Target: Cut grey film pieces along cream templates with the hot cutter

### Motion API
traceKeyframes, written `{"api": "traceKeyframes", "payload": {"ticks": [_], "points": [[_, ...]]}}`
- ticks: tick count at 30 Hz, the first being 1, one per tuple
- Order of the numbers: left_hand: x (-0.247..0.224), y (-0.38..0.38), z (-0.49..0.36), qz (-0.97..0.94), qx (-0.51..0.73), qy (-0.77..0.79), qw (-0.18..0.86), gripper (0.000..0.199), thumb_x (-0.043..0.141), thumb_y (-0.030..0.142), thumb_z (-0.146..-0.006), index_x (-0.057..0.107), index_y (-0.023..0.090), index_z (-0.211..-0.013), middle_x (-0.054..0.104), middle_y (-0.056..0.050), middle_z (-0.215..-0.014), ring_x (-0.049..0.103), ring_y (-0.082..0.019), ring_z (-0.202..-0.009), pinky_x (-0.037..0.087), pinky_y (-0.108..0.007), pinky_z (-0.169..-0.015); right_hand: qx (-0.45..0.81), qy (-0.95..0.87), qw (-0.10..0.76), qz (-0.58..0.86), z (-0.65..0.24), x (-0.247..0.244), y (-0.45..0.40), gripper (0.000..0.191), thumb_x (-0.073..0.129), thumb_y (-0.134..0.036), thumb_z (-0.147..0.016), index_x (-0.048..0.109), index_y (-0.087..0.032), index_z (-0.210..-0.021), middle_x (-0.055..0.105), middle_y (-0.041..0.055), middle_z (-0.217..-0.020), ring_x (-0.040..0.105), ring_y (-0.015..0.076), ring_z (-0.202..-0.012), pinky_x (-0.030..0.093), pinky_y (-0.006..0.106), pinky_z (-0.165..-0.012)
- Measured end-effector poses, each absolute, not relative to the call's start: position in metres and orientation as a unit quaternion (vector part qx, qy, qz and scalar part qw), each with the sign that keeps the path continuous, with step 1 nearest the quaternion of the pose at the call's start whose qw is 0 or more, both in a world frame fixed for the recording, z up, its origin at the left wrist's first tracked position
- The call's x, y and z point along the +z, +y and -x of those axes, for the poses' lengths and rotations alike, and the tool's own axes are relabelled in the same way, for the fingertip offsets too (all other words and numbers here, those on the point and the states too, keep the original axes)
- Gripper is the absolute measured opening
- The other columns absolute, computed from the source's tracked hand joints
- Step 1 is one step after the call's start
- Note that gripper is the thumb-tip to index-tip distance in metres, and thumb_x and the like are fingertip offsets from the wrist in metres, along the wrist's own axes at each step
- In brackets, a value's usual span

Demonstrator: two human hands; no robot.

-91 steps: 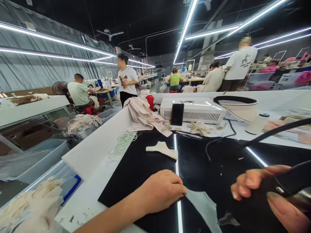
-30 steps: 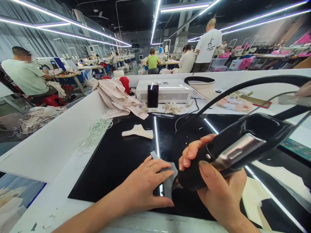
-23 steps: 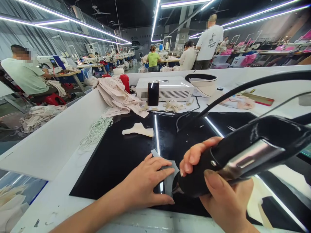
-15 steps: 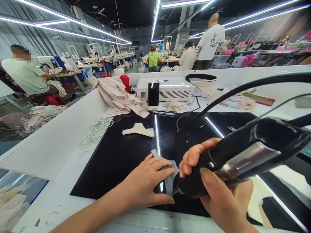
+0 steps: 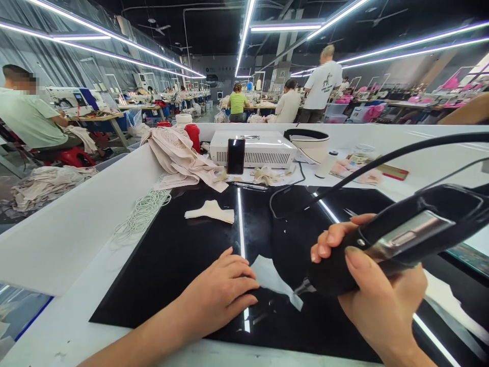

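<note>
My right hand point(image 5: 374, 275) is wrapped round a black handheld tool point(image 5: 397, 239) with a silver plate and a thin metal tip. That tip is at the right edge of a small pale grey-blue fabric piece point(image 5: 273, 278), near its narrow lower end. Lying palm down with the fingers spread, my left hand point(image 5: 225, 285) is just left of the fabric, fingertips at its left edge. The piece rests on a glossy black board point(image 5: 183, 265). A cream fabric piece point(image 5: 210, 211) lies farther back on the board.
Behind the board stand a phone point(image 5: 236, 156), a white vented box point(image 5: 260, 148) and heaped beige fabric point(image 5: 179, 155). Pale green cord point(image 5: 143, 211) lies left. The tool's black cable point(image 5: 382, 160) arches at right. Cream pieces point(image 5: 451, 300) lie lower right. Several people sit or stand beyond.
My right hand and the tool have moved right. My left hand has shifted left and down off the grey-blue piece, which now lies more exposed and turned. The view has shifted slightly.
</note>
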State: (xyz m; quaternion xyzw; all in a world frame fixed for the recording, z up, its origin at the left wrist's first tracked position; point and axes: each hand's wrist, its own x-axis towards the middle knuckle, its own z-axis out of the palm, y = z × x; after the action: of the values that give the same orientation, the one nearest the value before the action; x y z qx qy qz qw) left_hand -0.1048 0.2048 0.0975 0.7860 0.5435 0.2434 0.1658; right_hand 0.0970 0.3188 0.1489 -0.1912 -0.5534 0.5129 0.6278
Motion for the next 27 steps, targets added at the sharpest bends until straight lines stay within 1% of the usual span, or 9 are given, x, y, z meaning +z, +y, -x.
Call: {"api": "traceKeyframes", "payload": {"ticks": [2,4,7,9,12,15,19,22,27], "points": [[0.099,0.204,0.102,-0.799,0.256,0.519,0.162,0.015,0.064,0.022,-0.101,0.073,0.019,-0.112,0.069,-0.003,-0.106,0.065,-0.018,-0.107,0.024,-0.049,-0.127,0.489,-0.55,0.64,0.22,-0.097,0.15,0.323,0.033,0.083,-0.029,-0.081,0.063,-0.027,-0.107,0.063,-0.001,-0.082,0.061,0.0176,-0.066,0.058,0.032,-0.058],[0.1,0.203,0.1,-0.81,0.269,0.496,0.159,0.016,0.06,0.022,-0.103,0.075,0.018,-0.107,0.067,-0.002,-0.097,0.066,-0.015,-0.096,0.027,-0.044,-0.125,0.473,-0.54,0.652,0.244,-0.095,0.152,0.324,0.033,0.083,-0.028,-0.081,0.063,-0.027,-0.107,0.063,-0.0014,-0.082,0.061,0.0175,-0.066,0.057,0.032,-0.059],[0.101,0.203,0.099,-0.817,0.283,0.479,0.15,0.019,0.056,0.022,-0.105,0.074,0.016,-0.107,0.067,-0.003,-0.093,0.065,-0.014,-0.091,0.031,-0.04,-0.123,0.478,-0.53,0.658,0.242,-0.091,0.156,0.319,0.031,0.082,-0.028,-0.081,0.063,-0.027,-0.106,0.063,-0.0018,-0.081,0.061,0.0173,-0.066,0.056,0.032,-0.059],[0.1,0.204,0.101,-0.816,0.284,0.481,0.148,0.02,0.054,0.021,-0.106,0.073,0.016,-0.111,0.068,-0.004,-0.1,0.065,-0.014,-0.094,0.031,-0.04,-0.123,0.496,-0.535,0.647,0.22,-0.088,0.157,0.312,0.031,0.082,-0.029,-0.083,0.063,-0.027,-0.108,0.063,-0.0019,-0.081,0.061,0.0171,-0.066,0.056,0.032,-0.06],[0.097,0.204,0.103,-0.813,0.274,0.487,0.162,0.017,0.059,0.019,-0.103,0.071,0.018,-0.115,0.068,-0.005,-0.118,0.063,-0.017,-0.111,0.029,-0.042,-0.124,0.531,-0.546,0.62,0.188,-0.083,0.155,0.302,0.033,0.082,-0.033,-0.085,0.062,-0.028,-0.111,0.064,-0.0018,-0.084,0.062,0.0167,-0.067,0.057,0.033,-0.06],[0.096,0.204,0.104,-0.81,0.249,0.497,0.187,0.023,0.066,0.02,-0.1,0.068,0.021,-0.122,0.066,-0.004,-0.13,0.059,-0.02,-0.126,0.025,-0.047,-0.126,0.554,-0.554,0.6,0.164,-0.077,0.152,0.296,0.034,0.081,-0.035,-0.087,0.06,-0.029,-0.114,0.065,-0.002,-0.085,0.063,0.016,-0.067,0.056,0.032,-0.059],[0.1,0.204,0.104,-0.805,0.223,0.508,0.211,0.028,0.07,0.021,-0.097,0.067,0.021,-0.125,0.064,-0.004,-0.135,0.058,-0.023,-0.129,0.026,-0.053,-0.125,0.567,-0.557,0.589,0.142,-0.074,0.149,0.291,0.032,0.079,-0.033,-0.089,0.061,-0.03,-0.115,0.064,-0.0021,-0.085,0.062,0.0151,-0.067,0.056,0.03,-0.058],[0.102,0.204,0.102,-0.802,0.223,0.511,0.215,0.028,0.072,0.02,-0.096,0.067,0.021,-0.124,0.065,-0.005,-0.134,0.059,-0.022,-0.127,0.026,-0.053,-0.125,0.567,-0.565,0.583,0.14,-0.075,0.147,0.289,0.032,0.079,-0.035,-0.09,0.062,-0.03,-0.116,0.064,-0.0016,-0.086,0.062,0.0153,-0.068,0.056,0.031,-0.06],[0.101,0.206,0.102,-0.803,0.226,0.51,0.212,0.028,0.073,0.019,-0.095,0.068,0.021,-0.122,0.066,-0.006,-0.132,0.06,-0.023,-0.127,0.027,-0.054,-0.124,0.559,-0.576,0.579,0.141,-0.077,0.146,0.289,0.032,0.077,-0.034,-0.091,0.06,-0.031,-0.117,0.063,-0.0018,-0.086,0.061,0.0159,-0.067,0.055,0.032,-0.059]]}}
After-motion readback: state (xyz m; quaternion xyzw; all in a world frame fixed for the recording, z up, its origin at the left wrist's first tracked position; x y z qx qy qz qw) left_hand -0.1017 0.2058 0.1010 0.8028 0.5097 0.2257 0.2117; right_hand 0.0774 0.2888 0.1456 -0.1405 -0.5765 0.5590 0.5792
